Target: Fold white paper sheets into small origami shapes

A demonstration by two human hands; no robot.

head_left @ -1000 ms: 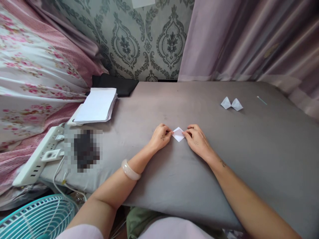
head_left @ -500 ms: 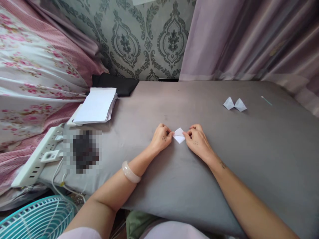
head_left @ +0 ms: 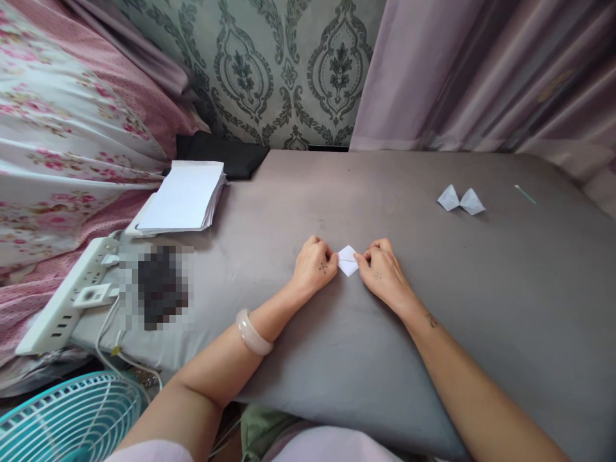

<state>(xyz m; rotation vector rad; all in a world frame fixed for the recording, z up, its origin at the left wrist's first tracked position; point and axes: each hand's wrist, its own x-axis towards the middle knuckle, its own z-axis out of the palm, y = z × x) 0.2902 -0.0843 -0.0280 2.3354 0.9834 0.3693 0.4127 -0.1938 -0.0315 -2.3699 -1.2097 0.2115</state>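
A small white folded paper (head_left: 348, 262), diamond-shaped with a crease line across its middle, lies at the centre of the grey-covered table. My left hand (head_left: 315, 264) pinches its left corner between thumb and fingers. At the opposite corner, my right hand (head_left: 382, 273) is closed on the paper in the same way. The fingertips behind the corners are partly hidden. A finished-looking folded paper piece with two pointed lobes (head_left: 450, 198) sits farther back on the right.
A stack of white paper (head_left: 180, 196) lies at the back left, beside a black folded item (head_left: 231, 157). Nearer are a white power strip (head_left: 62, 301) with cables and a blurred dark object (head_left: 163, 289). A teal fan (head_left: 72, 417) stands lower left; a thin stick (head_left: 525, 194) lies far right.
Both hands keep their hold on the paper's corners. The crease across it looks flatter and narrower now. The view has shifted slightly.
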